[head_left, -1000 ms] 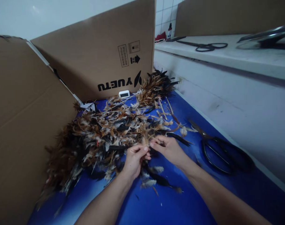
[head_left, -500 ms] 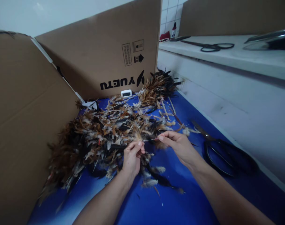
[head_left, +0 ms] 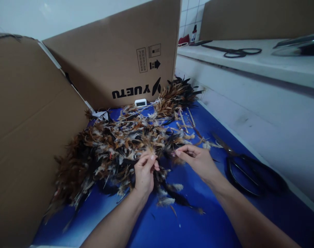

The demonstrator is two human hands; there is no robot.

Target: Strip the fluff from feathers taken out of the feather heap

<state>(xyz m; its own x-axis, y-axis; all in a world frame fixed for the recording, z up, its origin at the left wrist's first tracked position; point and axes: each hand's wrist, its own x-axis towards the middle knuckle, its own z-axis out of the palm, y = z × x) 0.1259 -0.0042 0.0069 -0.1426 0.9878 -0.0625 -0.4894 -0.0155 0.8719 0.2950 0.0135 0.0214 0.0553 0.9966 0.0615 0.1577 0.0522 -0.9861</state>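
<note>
My left hand (head_left: 145, 170) is closed in a pinch on a small brown feather tuft (head_left: 149, 148) that sticks up past the fingertips. To its right, my right hand (head_left: 196, 160) pinches something small and reddish, too blurred to name. The two hands are a short way apart. Beneath and beyond them spreads a loose pile of brown, black and white feathers (head_left: 112, 141) on the blue table surface (head_left: 198, 220). Dark feathers (head_left: 177, 198) lie just right of my left wrist.
Large black-handled scissors (head_left: 255, 174) lie at the right. Cardboard panels (head_left: 100, 58) stand behind and left. A white digital device (head_left: 140, 102) and a thick feather bundle (head_left: 177, 96) are at the back. More scissors (head_left: 234, 52) rest on a white ledge (head_left: 270, 62).
The thin strand that stretched between my hands no longer shows. The reddish bit at my right fingertips looks more bunched. Both hands stay in nearly the same place, while the view has shifted slightly.
</note>
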